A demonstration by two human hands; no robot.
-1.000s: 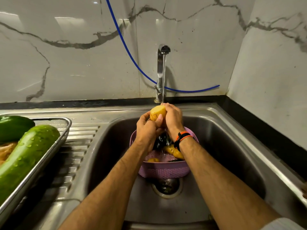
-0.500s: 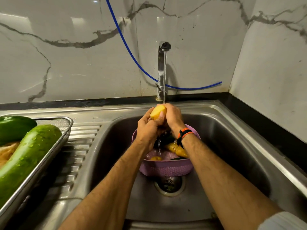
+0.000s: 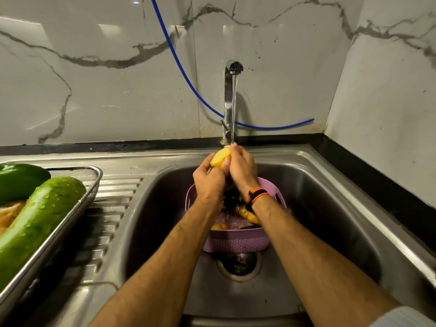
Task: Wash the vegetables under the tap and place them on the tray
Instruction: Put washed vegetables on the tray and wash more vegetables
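Yellow potato (image 3: 220, 157) sits under the tap (image 3: 230, 100), with water running on it. Left hand (image 3: 208, 185) and right hand (image 3: 241, 169) both curl their fingers round it, above the purple basket (image 3: 236, 241) in the sink (image 3: 330, 208). Far left, the tray (image 3: 70, 223) holds wet green vegetables (image 3: 40, 220) right up to its edge.

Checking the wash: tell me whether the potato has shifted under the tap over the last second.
No. The potato stays gripped by both hands, right under the tap stream, above the purple basket.
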